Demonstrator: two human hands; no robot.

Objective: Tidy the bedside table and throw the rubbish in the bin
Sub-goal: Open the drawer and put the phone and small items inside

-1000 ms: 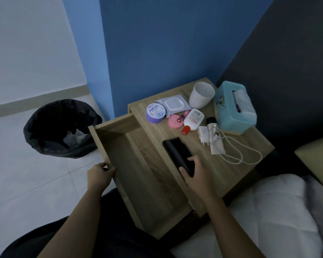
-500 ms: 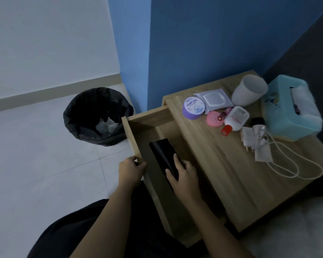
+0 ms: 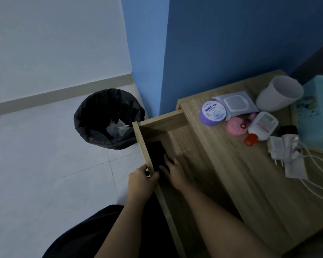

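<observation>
Left hand [image 3: 141, 180] curled in a closed grip on the front panel of the open drawer [image 3: 177, 131]. Right hand [image 3: 172, 171] inside the drawer, fingers flat on a black case [image 3: 156, 154] lying against the front panel; grip on it or not, cannot tell. On the counter [image 3: 246, 185]: purple cream jar [image 3: 213, 113], wipes pack [image 3: 234, 106], white cup [image 3: 279, 93], lotion bottle [image 3: 261, 126], charger with cable [image 3: 277, 148], crumpled wrapper [image 3: 295, 167], teal tissue box [image 3: 318, 118]. Black-lined bin [image 3: 108, 118] on the floor beside the drawer, crumpled paper inside.
</observation>
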